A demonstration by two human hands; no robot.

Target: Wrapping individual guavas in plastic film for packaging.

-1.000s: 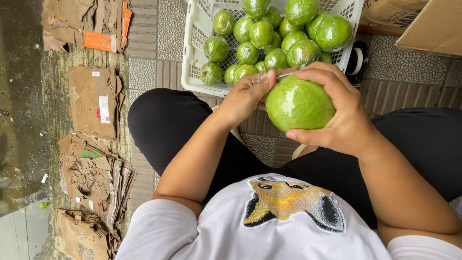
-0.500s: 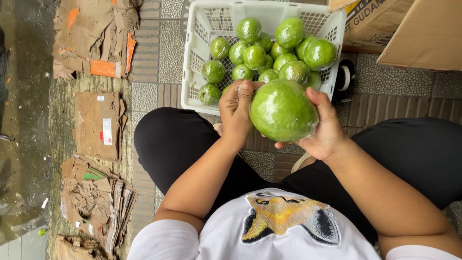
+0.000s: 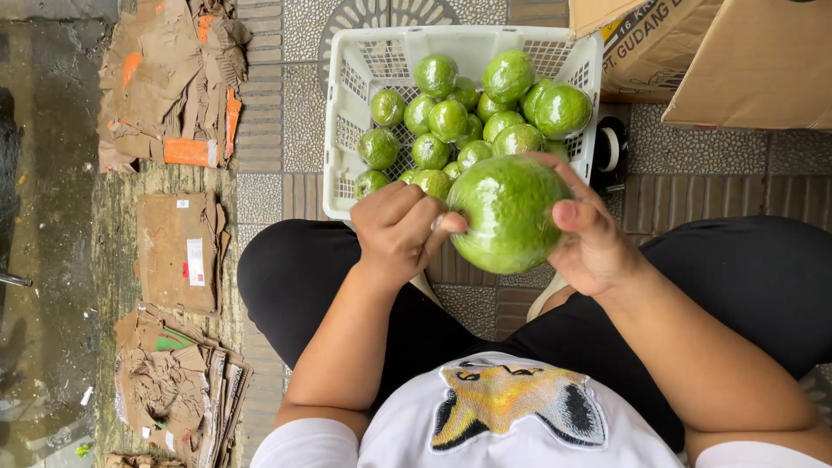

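Green, round, film-wrapped fruit (image 3: 507, 212) is gripped by right hand (image 3: 589, 238) w/ fingers curled round it, is pinched at its left side by left hand (image 3: 400, 230), and is held lower vs. earlier, nearer lap, below white plastic basket (image 3: 347, 113) of similar wrapped fruit.

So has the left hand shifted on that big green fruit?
Yes. The left hand slid from the wrapped green fruit's top down its left side, away from the white basket.
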